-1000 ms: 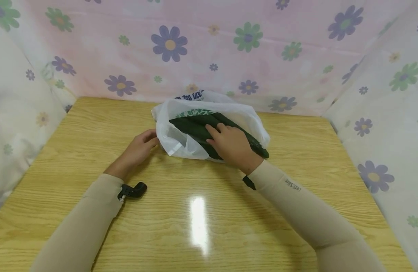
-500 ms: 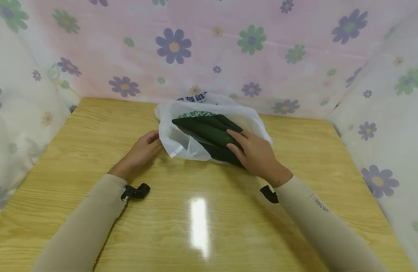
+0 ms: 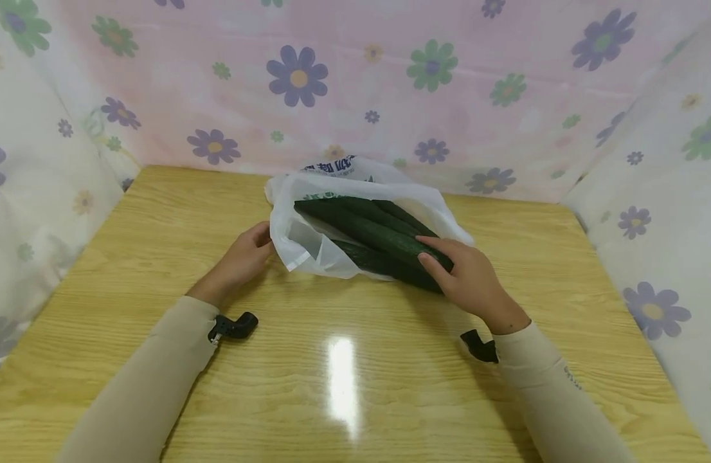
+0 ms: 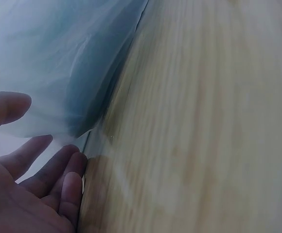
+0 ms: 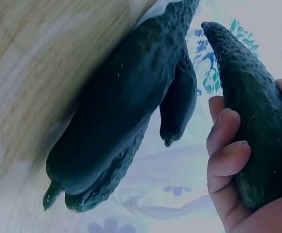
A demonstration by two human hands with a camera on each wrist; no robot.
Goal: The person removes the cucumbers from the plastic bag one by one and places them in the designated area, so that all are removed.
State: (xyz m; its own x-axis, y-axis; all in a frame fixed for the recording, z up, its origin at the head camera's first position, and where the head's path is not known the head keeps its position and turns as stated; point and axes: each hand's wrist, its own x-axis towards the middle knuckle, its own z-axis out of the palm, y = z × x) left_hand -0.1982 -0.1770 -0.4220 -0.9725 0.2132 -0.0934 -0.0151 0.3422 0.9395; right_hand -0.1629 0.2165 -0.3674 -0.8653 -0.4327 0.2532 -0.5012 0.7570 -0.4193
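A white plastic bag (image 3: 283,231) lies on its side at the back of the table, its mouth toward me. Several dark green cucumbers (image 3: 384,263) stick out of it to the right. My right hand (image 3: 477,276) grips one cucumber (image 5: 260,111), fingers wrapped round one side and thumb on the other. Beside it in the right wrist view hang other bumpy cucumbers (image 5: 116,102), partly over the table. My left hand (image 3: 240,260) rests at the bag's left edge. In the left wrist view its fingers (image 4: 46,167) are loosely bent, thumb apart, close by the bag's film.
The wood-grain table (image 3: 274,386) runs back to a flowered cloth (image 3: 361,77), with more cloth rising at both sides. Black wrist mounts (image 3: 236,326) stick out from both sleeves. Blue print (image 3: 332,165) shows on the bag's far side.
My right hand has moved right and toward me, from over the cucumbers to their right end, drawing the cucumber along. The left hand has stayed by the bag.
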